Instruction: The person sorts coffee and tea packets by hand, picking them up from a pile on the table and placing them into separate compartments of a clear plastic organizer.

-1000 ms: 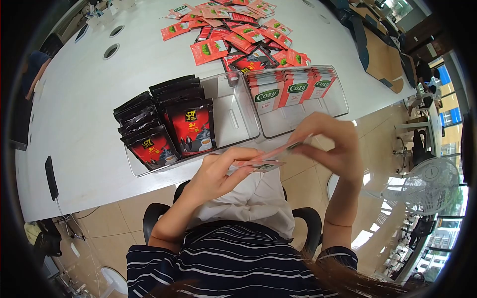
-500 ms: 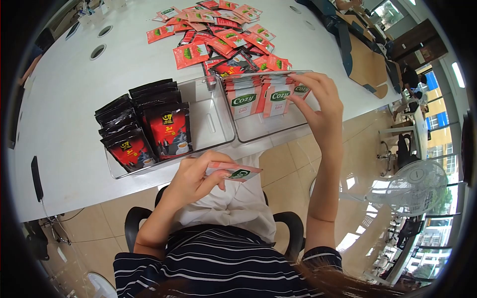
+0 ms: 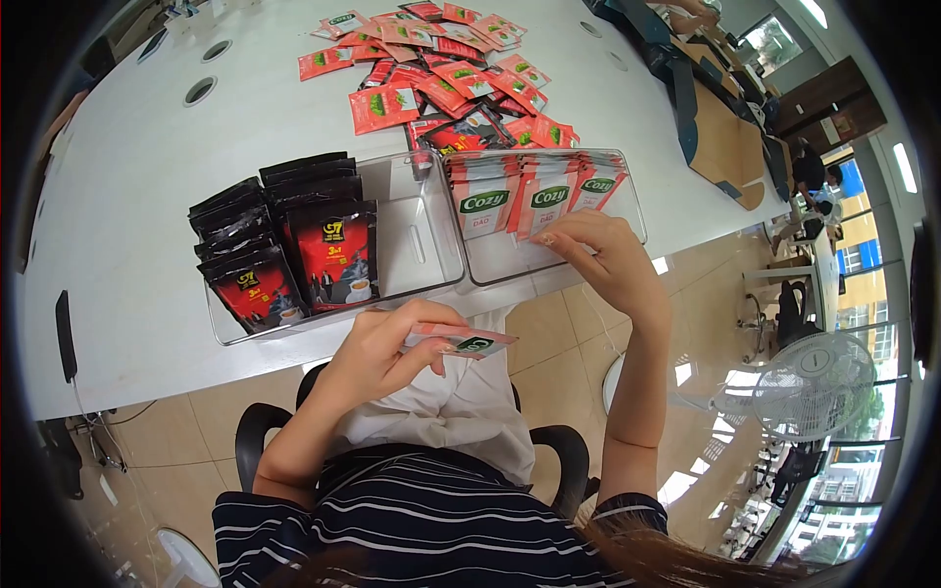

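My left hand (image 3: 397, 348) is closed on a pink Cozy packet (image 3: 473, 343) above my lap. My right hand (image 3: 610, 257) is at the front of the right clear bin (image 3: 510, 271), fingertips close together near the lower edge of the Cozy packets (image 3: 546, 201) standing there in rows; whether it grips anything is unclear. Beside it, the left clear bin (image 3: 414, 240) holds black and red G7 packets (image 3: 333, 250) in two rows at its left, with bare space at its right.
A loose pile of red and pink packets (image 3: 384, 106) lies behind the bins. Opened cardboard boxes (image 3: 723, 147) sit at the right of the white table (image 3: 127, 225). A standing fan (image 3: 814, 387) is at right, and a person (image 3: 809, 167) is in the background.
My right hand has moved down and toward me, from the bin's right rear to its front. My left hand still holds its packet in nearly the same place.
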